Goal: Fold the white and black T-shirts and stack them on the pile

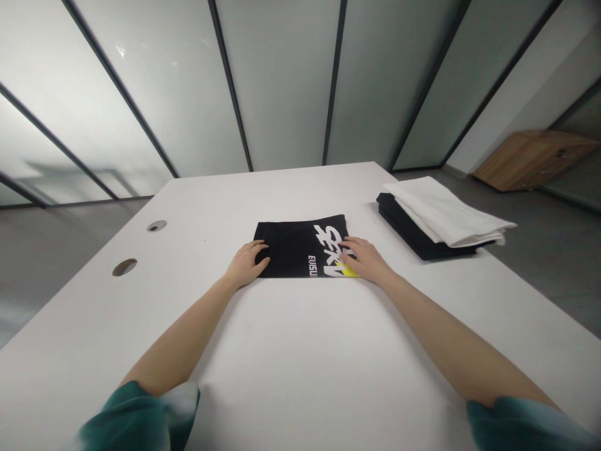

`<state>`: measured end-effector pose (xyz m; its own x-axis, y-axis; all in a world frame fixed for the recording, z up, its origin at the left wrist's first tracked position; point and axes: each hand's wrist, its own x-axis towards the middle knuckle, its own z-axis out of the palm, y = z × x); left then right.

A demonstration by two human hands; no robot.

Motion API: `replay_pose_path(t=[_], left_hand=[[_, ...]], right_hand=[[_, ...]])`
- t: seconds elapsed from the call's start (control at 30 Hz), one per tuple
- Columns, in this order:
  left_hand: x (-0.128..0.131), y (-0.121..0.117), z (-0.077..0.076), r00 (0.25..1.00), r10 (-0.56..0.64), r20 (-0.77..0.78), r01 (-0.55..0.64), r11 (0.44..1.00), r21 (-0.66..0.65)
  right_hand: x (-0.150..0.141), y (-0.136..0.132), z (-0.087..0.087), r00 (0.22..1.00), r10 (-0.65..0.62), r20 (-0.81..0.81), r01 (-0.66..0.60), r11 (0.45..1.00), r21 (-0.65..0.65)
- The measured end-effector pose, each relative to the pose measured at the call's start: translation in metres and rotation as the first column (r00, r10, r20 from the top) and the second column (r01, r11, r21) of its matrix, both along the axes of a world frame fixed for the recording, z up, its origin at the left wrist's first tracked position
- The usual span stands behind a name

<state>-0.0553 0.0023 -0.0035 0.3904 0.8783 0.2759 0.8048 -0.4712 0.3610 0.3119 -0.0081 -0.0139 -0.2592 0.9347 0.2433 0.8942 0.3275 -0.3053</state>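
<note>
A folded black T-shirt (287, 249) lies flat on the white table, with large white lettering and a yellow patch toward its right side. At its left edge rests my left hand (245, 263), fingertips and thumb apart on the cloth. My right hand (370, 260) touches the right edge, its fingers spread over part of the print and hiding some letters. Both hands lie on top of the fabric rather than lifting it.
To the right, a folded white cloth (446, 210) sits on a folded black cloth (406, 228) near the edge of the white table (300, 351). Two round holes pierce the tabletop at left. Frosted glass panels (282, 81) stand behind; a wooden cabinet (526, 160) is at far right.
</note>
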Motion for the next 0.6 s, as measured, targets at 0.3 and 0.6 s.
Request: replay_pose_path(t=[0.3, 0.6], left_hand=[[0.0001, 0.0018, -0.0021, 1.000, 0.003, -0.010, -0.003, 1.000, 0.002], [0.0013, 0.0008, 0.0001, 1.000, 0.007, -0.016, -0.007, 1.000, -0.005]], right_hand=[[-0.0001, -0.0006, 0.0011, 1.000, -0.006, 0.010, 0.006, 1.000, -0.011], [0.0006, -0.0002, 0.0000, 1.000, -0.008, -0.001, 0.008, 1.000, -0.003]])
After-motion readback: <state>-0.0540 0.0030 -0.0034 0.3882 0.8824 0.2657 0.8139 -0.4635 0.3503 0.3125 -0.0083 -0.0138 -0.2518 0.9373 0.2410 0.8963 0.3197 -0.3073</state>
